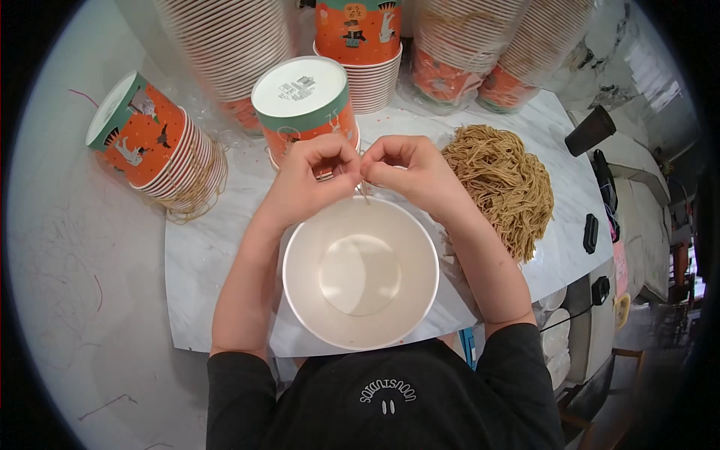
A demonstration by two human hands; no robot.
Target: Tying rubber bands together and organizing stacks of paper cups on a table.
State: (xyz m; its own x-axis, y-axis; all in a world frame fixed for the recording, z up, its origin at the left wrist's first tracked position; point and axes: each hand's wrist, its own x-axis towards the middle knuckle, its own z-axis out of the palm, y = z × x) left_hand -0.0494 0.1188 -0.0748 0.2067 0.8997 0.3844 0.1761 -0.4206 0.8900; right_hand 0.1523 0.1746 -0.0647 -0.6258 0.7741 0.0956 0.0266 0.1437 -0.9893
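- I see bare table (pixel 576 199) right of the noodle-like string heap (pixel 502 187); the tub (pixel 360 274) crowds the near edge.
- My left hand (pixel 319 171) and right hand (pixel 409 166) pinch a string (pixel 364 192) at its far rim.

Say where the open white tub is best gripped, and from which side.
Probably at opposite sides of the rim of the tub, the left hand coming from the left and the right hand from the right: its mouth faces up, the round edge is uncovered there, and it looks too wide for one hand.
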